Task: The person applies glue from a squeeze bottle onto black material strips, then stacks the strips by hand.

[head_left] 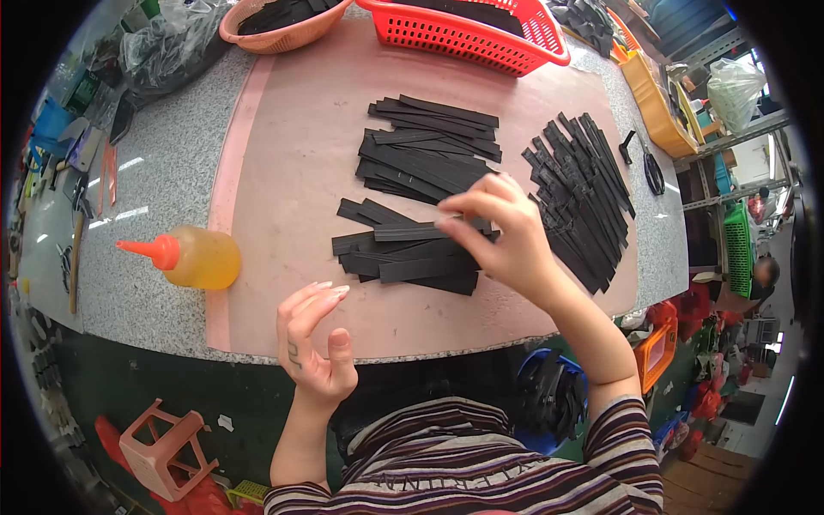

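My left hand [316, 348] is raised over the front edge of the pink mat [292, 172], palm up, fingers curved and thumb apart, with nothing in it. Above the black strips [429, 253] at the middle of the mat is my right hand [502, 223], its thumb and forefinger brought close together; whatever may be between them is too small to make out. Behind that pile lie two more groups of black strips [421, 163]. A fanned pile of black strips [575, 197] lies to the right of my right hand.
An orange-capped bottle of yellow liquid [203, 257] stands at the mat's left edge. Along the back are a red basket [463, 43] and an orange basket [283, 39]. Black scissors [654, 174] lie at the right. Below the table are a pink stool [163, 451] and a blue bucket [541, 442].
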Available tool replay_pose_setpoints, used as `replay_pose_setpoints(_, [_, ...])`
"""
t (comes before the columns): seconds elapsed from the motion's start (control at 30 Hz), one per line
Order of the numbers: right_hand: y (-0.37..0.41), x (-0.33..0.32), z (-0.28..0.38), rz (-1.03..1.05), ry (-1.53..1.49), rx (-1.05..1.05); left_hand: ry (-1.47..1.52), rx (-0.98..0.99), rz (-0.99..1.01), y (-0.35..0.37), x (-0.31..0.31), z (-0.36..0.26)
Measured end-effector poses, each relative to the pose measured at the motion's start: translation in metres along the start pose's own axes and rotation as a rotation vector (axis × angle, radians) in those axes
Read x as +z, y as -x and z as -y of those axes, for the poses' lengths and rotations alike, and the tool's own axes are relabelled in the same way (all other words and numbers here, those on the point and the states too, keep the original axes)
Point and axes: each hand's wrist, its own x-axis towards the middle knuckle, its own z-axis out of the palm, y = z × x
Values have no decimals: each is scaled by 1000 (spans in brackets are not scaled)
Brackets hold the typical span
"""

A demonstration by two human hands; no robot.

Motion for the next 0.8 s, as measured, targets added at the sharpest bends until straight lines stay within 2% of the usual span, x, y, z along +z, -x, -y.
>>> replay_pose_setpoints(0.07, [-21,6,-11,-113,105,-138,-6,3,17,-1,-1,-1])
replay_pose_setpoints(0.2, [-40,23,-32,-28,351,-374,-6,-4,-68,0,2,0])
replay_pose_setpoints(0.3, [-38,23,-37,13,499,-410,17,-47,-71,5,1,-1])
replay_pose_setpoints(0.43, [-40,10,-42,-118,312,-375,116,-83,-42,2,-2,1])
replay_pose_setpoints(0.47, [-33,4,-33,-169,291,-456,154,-112,-38,3,-6,-1])
replay_pose_setpoints(0.57, [16,-10,-2,22,380,-531,677,-368,-200,7,-26,3])
replay_pose_setpoints(0.63, [49,1,8,156,430,-428,1188,-507,-168,13,-46,16])
replay_pose_setpoints(0.7, [59,4,12,162,256,-290,1753,-635,-147,12,-55,27])
replay_pose_setpoints(0.77, [52,10,27,117,117,-187,1896,-648,-278,-2,-48,24])
replay_pose_setpoints(0.8, [48,14,35,223,124,-138,1966,-649,-342,-12,-43,24])
